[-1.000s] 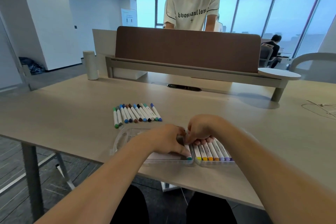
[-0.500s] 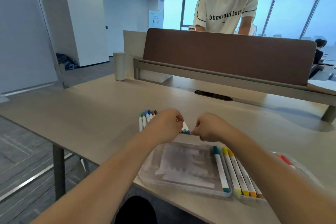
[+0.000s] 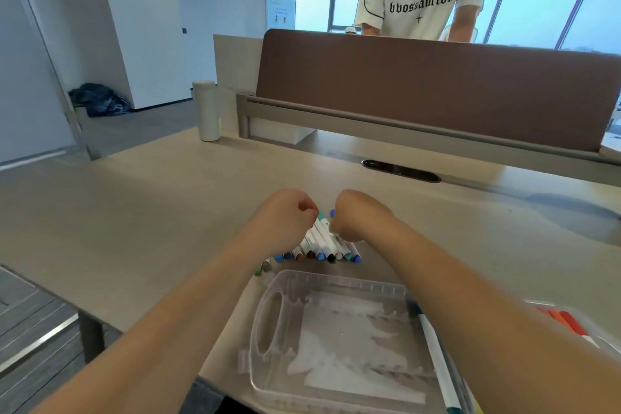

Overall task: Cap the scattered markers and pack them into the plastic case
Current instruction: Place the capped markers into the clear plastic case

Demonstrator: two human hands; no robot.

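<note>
case (image 3: pixel 336 280): clear plastic, glossy and smooth. markers (image 3: pixel 323 241): smooth white plastic barrels, coloured caps. table (image 3: pixel 151 212) matt, pale wood-look top; divider (image 3: pixel 437 87) matt brown, cloth-like.

capped white markers (image 3: pixel 319 245) lie side by side just beyond the clear plastic case (image 3: pixel 336 280). the case lies open, holding one teal-tipped marker (image 3: pixel 436 355).

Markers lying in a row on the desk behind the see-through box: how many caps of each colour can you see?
Counting the near ends of the row of markers:
blue caps: 4
brown caps: 2
green or teal caps: 2
grey caps: 2, hard to make out
black cap: 1
Total: 11
</note>
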